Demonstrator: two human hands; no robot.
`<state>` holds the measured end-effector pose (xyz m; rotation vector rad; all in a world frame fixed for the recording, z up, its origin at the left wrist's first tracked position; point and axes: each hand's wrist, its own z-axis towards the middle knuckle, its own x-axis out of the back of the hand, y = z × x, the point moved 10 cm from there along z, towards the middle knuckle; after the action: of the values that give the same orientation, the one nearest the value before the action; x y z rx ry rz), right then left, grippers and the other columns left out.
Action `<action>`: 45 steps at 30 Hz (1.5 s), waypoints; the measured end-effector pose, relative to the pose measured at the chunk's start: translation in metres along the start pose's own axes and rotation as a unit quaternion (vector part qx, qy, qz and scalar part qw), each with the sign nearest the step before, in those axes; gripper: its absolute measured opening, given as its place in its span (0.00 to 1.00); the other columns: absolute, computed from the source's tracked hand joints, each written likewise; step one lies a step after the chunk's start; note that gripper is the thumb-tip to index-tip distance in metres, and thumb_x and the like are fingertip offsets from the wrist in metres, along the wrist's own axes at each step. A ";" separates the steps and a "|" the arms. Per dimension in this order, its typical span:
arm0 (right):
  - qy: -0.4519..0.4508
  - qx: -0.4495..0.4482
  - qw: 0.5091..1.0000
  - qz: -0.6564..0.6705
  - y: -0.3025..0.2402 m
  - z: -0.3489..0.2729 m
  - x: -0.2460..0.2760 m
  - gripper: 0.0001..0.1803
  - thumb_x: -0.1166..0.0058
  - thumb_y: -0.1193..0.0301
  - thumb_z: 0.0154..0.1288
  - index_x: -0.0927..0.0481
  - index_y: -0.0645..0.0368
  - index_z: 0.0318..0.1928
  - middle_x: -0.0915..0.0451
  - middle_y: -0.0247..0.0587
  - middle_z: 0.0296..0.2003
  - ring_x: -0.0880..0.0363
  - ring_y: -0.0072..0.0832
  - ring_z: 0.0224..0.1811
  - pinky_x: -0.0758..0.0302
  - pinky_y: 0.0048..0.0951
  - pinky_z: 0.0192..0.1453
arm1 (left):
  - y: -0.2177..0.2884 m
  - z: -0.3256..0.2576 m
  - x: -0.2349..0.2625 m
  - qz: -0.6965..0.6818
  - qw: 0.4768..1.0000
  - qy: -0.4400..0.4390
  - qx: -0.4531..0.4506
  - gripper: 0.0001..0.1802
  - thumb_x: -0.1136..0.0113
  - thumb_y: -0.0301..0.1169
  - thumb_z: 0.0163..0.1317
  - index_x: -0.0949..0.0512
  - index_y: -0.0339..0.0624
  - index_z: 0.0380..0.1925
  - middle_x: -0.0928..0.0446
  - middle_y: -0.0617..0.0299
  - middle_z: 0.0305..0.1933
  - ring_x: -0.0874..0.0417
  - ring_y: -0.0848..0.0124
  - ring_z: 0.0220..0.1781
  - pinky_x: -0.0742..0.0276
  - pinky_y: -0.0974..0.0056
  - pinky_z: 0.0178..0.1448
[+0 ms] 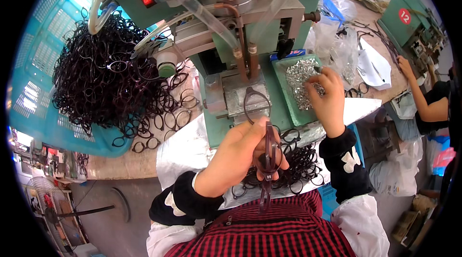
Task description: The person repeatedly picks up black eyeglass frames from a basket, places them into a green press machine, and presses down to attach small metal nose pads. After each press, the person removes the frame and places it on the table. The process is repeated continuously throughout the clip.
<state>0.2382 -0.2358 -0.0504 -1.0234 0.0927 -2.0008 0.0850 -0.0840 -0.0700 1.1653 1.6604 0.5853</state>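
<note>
My left hand (236,156) is closed on a dark eyeglass frame (268,149) in front of the machine. One round rim (256,105) reaches up over the metal fixture block (244,97); the rest hangs below my fingers. Whether the hand holds one frame or more, I cannot tell. My right hand (329,97) is over the green tray (297,118), which holds a heap of small silvery metal parts (299,83). Its thumb and fingers curl in a pinch at the heap's right side. Anything between those fingertips is too small to make out.
A large pile of dark eyeglass frames (106,74) fills the blue basket (62,21) at left. More frames (301,165) lie near my lap. The green machine (284,31), with two copper-coloured rods (252,57), stands ahead. Another person's arm (418,91) is at far right.
</note>
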 end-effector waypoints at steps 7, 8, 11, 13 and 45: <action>-0.034 0.150 0.987 -0.046 -0.039 -0.001 -0.030 0.07 0.37 0.72 0.58 0.18 0.56 0.37 0.21 0.46 0.50 0.23 0.48 0.55 0.24 0.46 0.49 | -0.001 0.007 -0.005 -0.025 0.999 0.009 -0.028 0.28 0.59 0.53 0.79 0.30 0.33 0.40 0.23 0.52 0.20 0.13 0.58 0.29 0.19 0.64 0.24; -0.078 0.166 0.979 -0.093 -0.041 -0.002 -0.045 0.08 0.39 0.72 0.58 0.20 0.55 0.39 0.21 0.45 0.52 0.23 0.47 0.56 0.24 0.45 0.48 | -0.002 0.006 -0.003 -0.021 0.999 0.011 -0.024 0.28 0.60 0.53 0.80 0.29 0.34 0.41 0.21 0.50 0.22 0.13 0.57 0.28 0.17 0.61 0.29; -0.081 0.102 0.988 -0.078 -0.011 0.018 -0.045 0.09 0.41 0.74 0.59 0.20 0.57 0.42 0.21 0.46 0.52 0.22 0.48 0.55 0.24 0.45 0.48 | -0.006 0.007 -0.005 -0.030 0.998 -0.032 -0.050 0.28 0.62 0.52 0.80 0.29 0.34 0.45 0.17 0.47 0.31 0.12 0.57 0.35 0.16 0.56 0.41; 0.047 0.000 0.998 0.042 0.031 0.033 -0.011 0.09 0.46 0.75 0.64 0.18 0.61 0.43 0.17 0.51 0.41 0.19 0.50 0.46 0.24 0.44 0.49 | -0.012 0.001 -0.011 -0.084 0.983 -0.102 -0.131 0.25 0.56 0.48 0.79 0.30 0.34 0.55 0.16 0.46 0.44 0.14 0.59 0.44 0.20 0.55 0.51; -0.034 -0.132 0.946 0.295 -0.019 -0.024 0.000 0.07 0.38 0.80 0.60 0.13 0.63 0.40 0.14 0.35 0.37 0.18 0.22 0.40 0.24 0.24 0.48 | -0.096 -0.023 0.009 0.593 0.786 0.045 -0.165 0.14 0.29 0.42 0.55 0.20 0.45 0.28 0.23 0.59 0.27 0.19 0.58 0.27 0.26 0.55 0.30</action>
<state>0.2087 -0.2314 -0.0582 -1.0725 0.5749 -1.4256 0.0229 -0.1130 -0.1422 1.8424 0.6270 1.6430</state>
